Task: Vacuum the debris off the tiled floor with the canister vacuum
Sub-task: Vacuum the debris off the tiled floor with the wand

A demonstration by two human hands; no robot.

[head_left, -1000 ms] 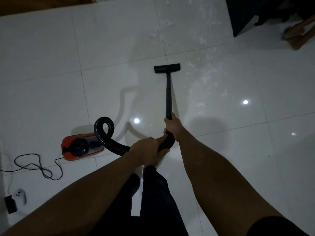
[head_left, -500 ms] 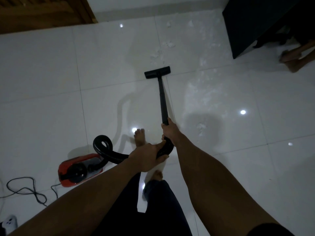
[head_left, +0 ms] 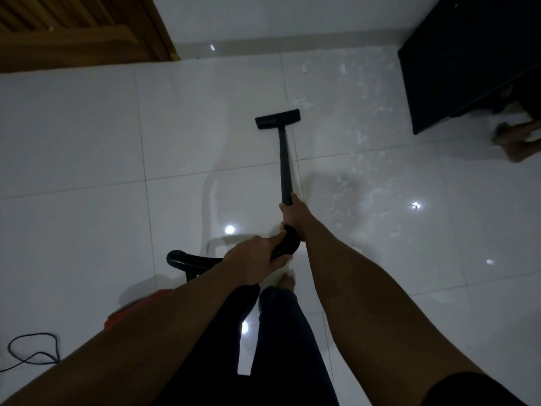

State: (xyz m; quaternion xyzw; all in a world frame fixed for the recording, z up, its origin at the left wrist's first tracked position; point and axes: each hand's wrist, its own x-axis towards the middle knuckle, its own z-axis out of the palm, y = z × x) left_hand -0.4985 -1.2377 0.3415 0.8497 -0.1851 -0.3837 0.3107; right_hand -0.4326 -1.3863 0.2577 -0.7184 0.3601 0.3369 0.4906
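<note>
The black floor nozzle [head_left: 278,118] lies flat on the white tiles ahead of me, at the end of a straight black wand [head_left: 284,165]. My right hand [head_left: 292,213] grips the wand's lower end. Just behind it, my left hand [head_left: 254,260] grips the ribbed black hose [head_left: 190,260] at the handle bend. The red canister [head_left: 128,310] sits at my lower left, mostly hidden behind my left forearm. White debris [head_left: 304,103] lies just right of the nozzle, and more debris [head_left: 345,186] is scattered over the tiles to the right of the wand.
A dark cabinet [head_left: 468,60] stands at the upper right, with another person's bare feet [head_left: 518,139] beside it. A wooden door [head_left: 79,27] fills the upper left. The power cord [head_left: 32,351] loops on the floor at lower left. My own foot [head_left: 285,281] is below my hands.
I have stepped forward with the vacuum: the nozzle has advanced toward the far wall and the debris near it, and the canister has slid under my left forearm.
</note>
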